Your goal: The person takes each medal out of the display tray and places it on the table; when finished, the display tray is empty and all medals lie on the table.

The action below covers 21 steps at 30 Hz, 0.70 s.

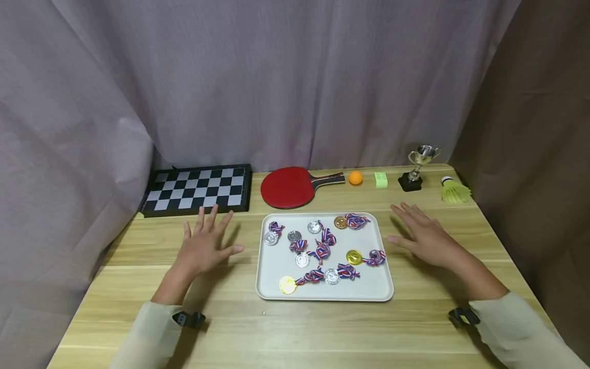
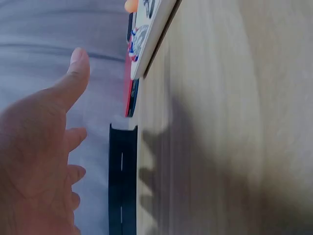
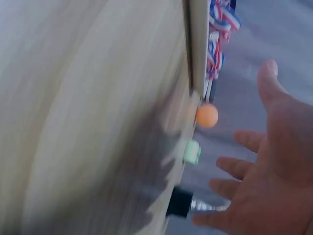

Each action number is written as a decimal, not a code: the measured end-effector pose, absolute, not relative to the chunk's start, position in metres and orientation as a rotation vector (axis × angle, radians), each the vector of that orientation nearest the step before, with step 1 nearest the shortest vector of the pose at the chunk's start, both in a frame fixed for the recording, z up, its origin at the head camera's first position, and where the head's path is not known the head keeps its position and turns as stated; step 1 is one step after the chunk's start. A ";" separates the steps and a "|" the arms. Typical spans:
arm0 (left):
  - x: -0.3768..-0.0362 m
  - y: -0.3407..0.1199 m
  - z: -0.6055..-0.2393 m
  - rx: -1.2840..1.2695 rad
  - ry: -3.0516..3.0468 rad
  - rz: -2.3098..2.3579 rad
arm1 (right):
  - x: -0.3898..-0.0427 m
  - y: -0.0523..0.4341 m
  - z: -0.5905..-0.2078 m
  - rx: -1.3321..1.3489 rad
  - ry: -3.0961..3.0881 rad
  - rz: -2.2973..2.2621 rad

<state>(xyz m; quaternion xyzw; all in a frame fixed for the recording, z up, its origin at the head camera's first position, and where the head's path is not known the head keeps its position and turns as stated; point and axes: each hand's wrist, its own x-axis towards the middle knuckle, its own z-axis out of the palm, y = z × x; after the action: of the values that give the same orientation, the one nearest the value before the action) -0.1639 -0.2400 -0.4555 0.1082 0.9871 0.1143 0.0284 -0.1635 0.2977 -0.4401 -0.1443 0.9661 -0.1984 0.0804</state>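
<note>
A white tray (image 1: 374, 287) lies in the middle of the wooden table and carries several gold, silver and bronze medals (image 1: 354, 257) with red, white and blue ribbons. My left hand (image 1: 206, 242) hovers just left of the tray, fingers spread and holding nothing. On the tray's other side my right hand (image 1: 421, 233) is spread the same way, palm down and empty. The left wrist view has my left hand (image 2: 44, 147) above the table with the tray's edge (image 2: 154, 41) beyond it. In the right wrist view my right hand (image 3: 266, 181) is open beside the tray's edge (image 3: 198, 44).
Along the back edge stand a folded chessboard (image 1: 197, 189), a red table-tennis bat (image 1: 290, 186), an orange ball (image 1: 355, 178), a small green block (image 1: 380, 179), a little trophy (image 1: 417, 167) and a yellow shuttlecock (image 1: 454, 190). Curtains close off the back and sides.
</note>
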 end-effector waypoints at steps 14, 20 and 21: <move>-0.142 -0.207 -0.474 0.582 2.812 0.893 | -0.183 0.249 -0.441 -0.659 2.782 -0.800; -0.137 -0.193 -0.483 0.489 2.589 1.191 | -0.197 0.231 -0.449 -0.750 2.777 -0.931; -0.136 -0.191 -0.484 0.467 2.566 1.223 | -0.199 0.228 -0.450 -0.764 2.779 -0.957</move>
<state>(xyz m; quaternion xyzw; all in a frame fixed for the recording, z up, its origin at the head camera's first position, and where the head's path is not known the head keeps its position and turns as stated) -0.1364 -0.1907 -0.4839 0.1608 0.8831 0.4211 0.1302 -0.1987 0.2279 -0.4501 -0.2512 0.9139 -0.3146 0.0526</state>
